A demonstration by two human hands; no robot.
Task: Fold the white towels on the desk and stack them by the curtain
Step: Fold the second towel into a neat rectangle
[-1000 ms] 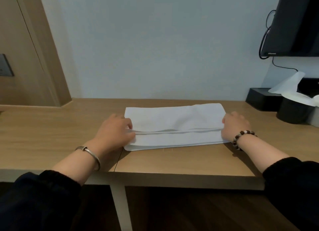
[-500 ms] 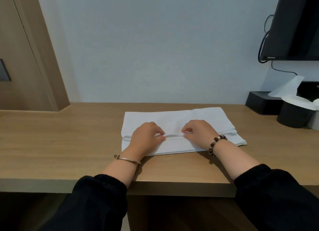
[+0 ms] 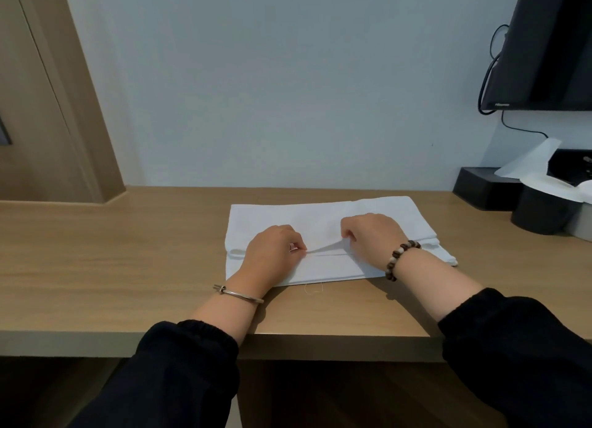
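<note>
A white towel (image 3: 320,216), folded into a long band, is lying mid-bench (image 3: 128,251). The left hand (image 3: 272,251) at 8 o'clock and the right hand (image 3: 371,238) at 3 are each pinching its top flap, grip closed. Further folding and stacking are remaining; no curtain is showing.

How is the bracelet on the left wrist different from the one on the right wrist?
The left bracelet is one thin, smooth silver band; the right bracelet is a string of round beads. The left bracelet is all one colour; the right bracelet mixes dark brown beads with a few pale ones. Both circle bare wrists.
</note>
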